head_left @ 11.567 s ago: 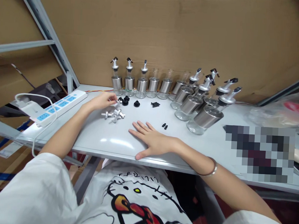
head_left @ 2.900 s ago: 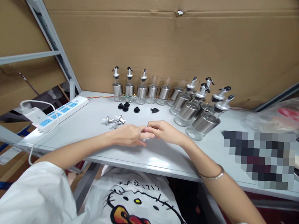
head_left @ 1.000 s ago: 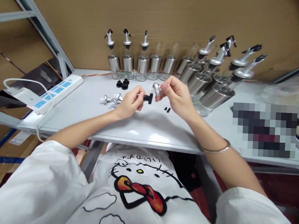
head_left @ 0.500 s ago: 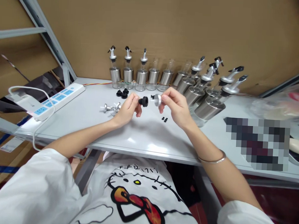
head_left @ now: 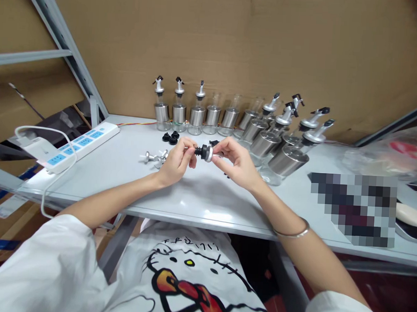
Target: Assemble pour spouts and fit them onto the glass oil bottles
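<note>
Head view: a person's two bare hands meet above a pale, glossy worktop [head_left: 178,203], each grip closed on one half of a small fitting. The left hand [head_left: 175,164] has thumb and fingers pinched together around the narrow end of a black stopper [head_left: 203,152], ribbed and flanged. The right hand [head_left: 239,164] clamps a silver collar [head_left: 209,154] between thumb and fingertips, its round face set against the stopper's wide end.

Both forearms angle inward from white sleeves, the left palm turned toward the body's midline and the right wrist raised just off the surface; a metal bangle [head_left: 297,229] circles the right forearm. Near the left hand lie three black stoppers [head_left: 173,139] and a jumble of silver spouts [head_left: 155,157], metallic in sheen. Behind stand clear glass bottles [head_left: 213,115] banded in brushed steel, some bare-necked, others topped with silver pourers [head_left: 201,89]. Brown cardboard [head_left: 214,40] forms the backdrop; a white power strip [head_left: 85,145] lies at the left.
</note>
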Demonstrator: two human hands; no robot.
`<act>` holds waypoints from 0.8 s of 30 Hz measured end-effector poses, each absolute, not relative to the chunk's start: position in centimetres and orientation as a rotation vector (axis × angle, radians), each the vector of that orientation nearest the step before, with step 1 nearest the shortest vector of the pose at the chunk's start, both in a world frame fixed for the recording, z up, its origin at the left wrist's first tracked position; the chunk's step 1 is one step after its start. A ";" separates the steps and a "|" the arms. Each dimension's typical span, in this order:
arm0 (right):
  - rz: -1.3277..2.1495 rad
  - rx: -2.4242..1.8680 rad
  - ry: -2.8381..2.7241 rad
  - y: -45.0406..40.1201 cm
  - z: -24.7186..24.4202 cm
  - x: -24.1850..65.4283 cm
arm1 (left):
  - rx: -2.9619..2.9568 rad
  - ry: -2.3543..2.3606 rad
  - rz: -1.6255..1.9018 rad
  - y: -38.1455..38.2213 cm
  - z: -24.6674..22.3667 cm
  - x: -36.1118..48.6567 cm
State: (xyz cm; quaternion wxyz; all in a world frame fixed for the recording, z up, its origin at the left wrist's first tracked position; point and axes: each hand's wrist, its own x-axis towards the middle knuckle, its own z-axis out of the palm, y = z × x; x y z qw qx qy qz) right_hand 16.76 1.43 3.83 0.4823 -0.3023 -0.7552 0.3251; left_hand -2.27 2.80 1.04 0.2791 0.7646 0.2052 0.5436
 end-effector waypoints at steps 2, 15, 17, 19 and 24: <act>0.698 -0.757 -1.875 1.5 3.7 16.8 | 2.126 0.483 1.486 2.9 1.0 -2.4; 0.123 -0.751 -2.147 1.7 3.7 17.3 | 2.332 0.522 1.406 2.6 1.3 -2.9; 0.077 -0.727 -2.172 1.9 3.5 17.4 | 2.385 0.542 1.421 2.7 1.1 -2.9; 0.044 -0.690 -2.184 2.0 3.4 17.4 | 2.407 0.554 1.432 2.8 1.0 -3.1; -0.017 -0.640 -2.210 2.1 3.5 17.5 | 2.419 0.632 1.433 3.3 1.0 -3.3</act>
